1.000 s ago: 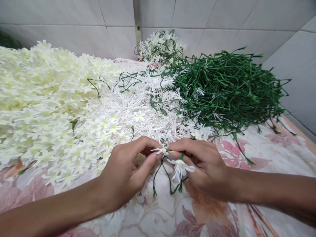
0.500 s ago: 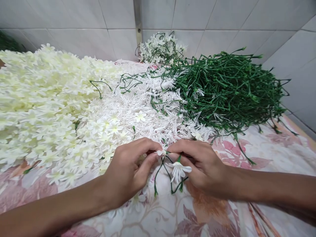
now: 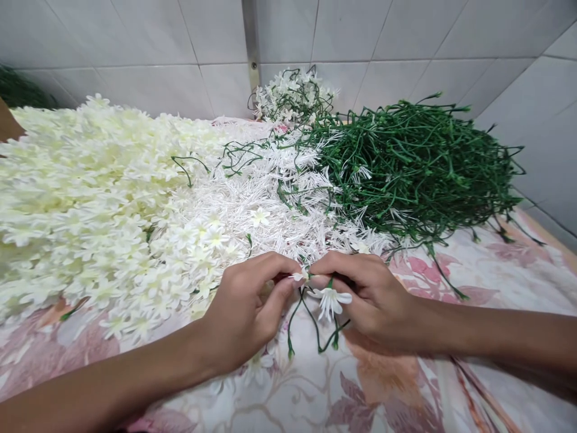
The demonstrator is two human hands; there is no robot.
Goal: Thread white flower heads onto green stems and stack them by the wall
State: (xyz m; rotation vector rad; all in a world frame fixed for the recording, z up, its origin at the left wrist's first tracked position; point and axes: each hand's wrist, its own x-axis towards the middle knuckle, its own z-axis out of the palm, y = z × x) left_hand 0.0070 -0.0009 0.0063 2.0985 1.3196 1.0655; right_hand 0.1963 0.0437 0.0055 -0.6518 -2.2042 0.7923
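Note:
My left hand (image 3: pixel 252 304) pinches a small white flower (image 3: pixel 301 275) between thumb and forefinger. Meeting it from the right, my right hand (image 3: pixel 367 294) is closed on a branched green stem (image 3: pixel 315 319), close to that flower. A second white flower (image 3: pixel 331 300) with long stamens hangs on the stem just below my right fingers. Thin green branches with budded tips dangle under both hands, over the flowered cloth. The fingertips nearly touch, and the exact joint between flower and stem is hard to make out.
Loose white blossoms (image 3: pixel 90 204) are heaped at the left. White stamens (image 3: pixel 252 198) lie in the middle, green stems (image 3: pixel 419 168) at the right. Assembled flowers (image 3: pixel 295 96) sit at the back against the tiled wall (image 3: pixel 148 90). A patterned cloth (image 3: pixel 279 397) lies underneath.
Both hands keep their grips. My left hand appears slightly farther right, along with the flower and hanging stems. The view has shifted a little.

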